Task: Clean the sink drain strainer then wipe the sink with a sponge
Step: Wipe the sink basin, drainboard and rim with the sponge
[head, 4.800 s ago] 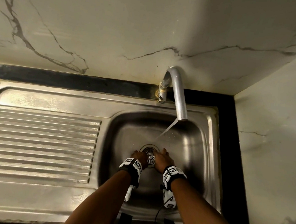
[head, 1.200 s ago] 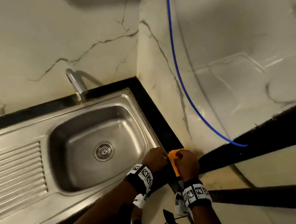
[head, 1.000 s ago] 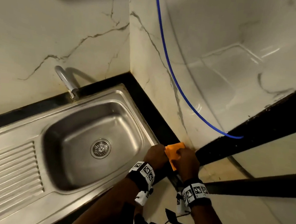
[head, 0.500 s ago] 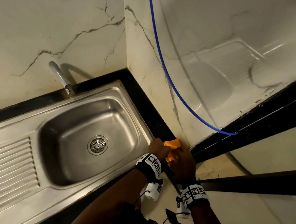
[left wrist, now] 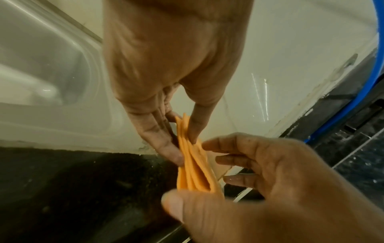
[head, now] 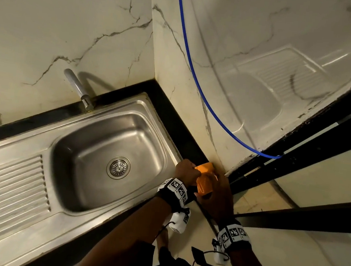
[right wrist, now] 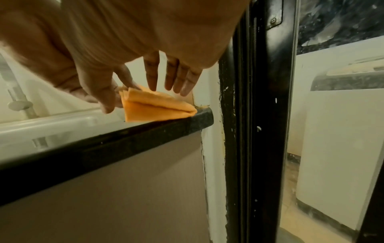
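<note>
A folded orange sponge cloth (head: 204, 178) sits at the front right corner of the black counter (head: 188, 143), right of the steel sink (head: 78, 155). My left hand (head: 187, 172) pinches its upper folds between thumb and fingers (left wrist: 158, 144). My right hand (head: 216, 191) holds its near end, thumb (left wrist: 174, 203) under it and fingers (right wrist: 152, 77) along its far side. In the right wrist view the sponge cloth (right wrist: 153, 106) rests on the counter's edge. The round drain strainer (head: 118, 167) lies seated in the basin floor, away from both hands.
The faucet (head: 76, 84) stands at the back of the sink with no water running. A ribbed draining board (head: 8, 185) lies to the left. A marble wall with a blue hose (head: 196, 81) and a black frame (head: 296, 155) close in on the right.
About five seconds ago both hands were at the strainer under running water. Over the last second they have stayed on the sponge cloth at the corner and gathered its folds.
</note>
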`<move>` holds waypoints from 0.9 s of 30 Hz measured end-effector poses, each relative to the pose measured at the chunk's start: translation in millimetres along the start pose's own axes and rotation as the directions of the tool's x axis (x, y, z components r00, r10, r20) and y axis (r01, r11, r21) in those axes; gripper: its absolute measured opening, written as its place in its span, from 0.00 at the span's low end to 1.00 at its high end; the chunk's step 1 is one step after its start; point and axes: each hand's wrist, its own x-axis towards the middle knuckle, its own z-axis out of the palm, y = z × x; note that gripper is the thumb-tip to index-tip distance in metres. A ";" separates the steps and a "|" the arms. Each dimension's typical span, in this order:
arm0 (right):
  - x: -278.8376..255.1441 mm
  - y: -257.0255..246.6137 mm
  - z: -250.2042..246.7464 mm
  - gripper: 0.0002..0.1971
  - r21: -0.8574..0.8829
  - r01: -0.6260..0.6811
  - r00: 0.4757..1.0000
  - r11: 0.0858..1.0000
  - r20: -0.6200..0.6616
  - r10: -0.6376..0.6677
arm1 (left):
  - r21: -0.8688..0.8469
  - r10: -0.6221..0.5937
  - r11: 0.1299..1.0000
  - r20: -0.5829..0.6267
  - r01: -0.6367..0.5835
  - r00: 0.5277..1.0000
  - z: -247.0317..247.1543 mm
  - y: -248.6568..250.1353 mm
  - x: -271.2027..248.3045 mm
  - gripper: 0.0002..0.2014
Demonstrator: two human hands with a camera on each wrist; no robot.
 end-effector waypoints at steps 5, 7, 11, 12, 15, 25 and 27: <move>5.9 2.3 3.0 0.48 -0.065 0.119 0.992 0.991 0.039 -0.117 | -0.316 -0.087 0.944 0.030 0.092 0.996 -11.6 6.4 -3.4 0.08; 11.9 1.5 5.3 0.40 -0.074 0.143 0.990 0.987 0.010 -0.143 | -0.379 -0.077 0.922 0.034 0.084 0.996 -18.0 8.4 -4.6 0.09; 26.6 -2.7 4.4 0.35 -0.062 0.225 0.974 0.972 0.021 -0.224 | -0.370 -0.040 0.929 -0.025 0.028 0.999 -29.2 7.3 -4.8 0.14; 30.2 -2.2 5.4 0.35 -0.056 0.259 0.966 0.964 0.027 -0.258 | -0.332 -0.030 0.943 -0.043 0.014 0.999 -31.5 6.7 -4.8 0.14; 40.4 4.4 9.0 0.38 -0.064 0.332 0.943 0.941 0.030 -0.331 | -0.260 -0.012 0.966 -0.047 -0.001 0.999 -35.6 4.3 -2.2 0.12; 19.4 21.7 30.8 0.43 -0.100 0.224 0.970 0.969 0.123 -0.212 | 0.627 0.221 0.744 0.092 -0.229 0.971 -64.4 -44.8 -38.4 0.18; 17.3 17.1 34.1 0.43 -0.060 0.193 0.978 0.979 0.090 -0.187 | 0.654 0.208 0.725 0.090 -0.216 0.974 -78.5 -62.6 -49.9 0.16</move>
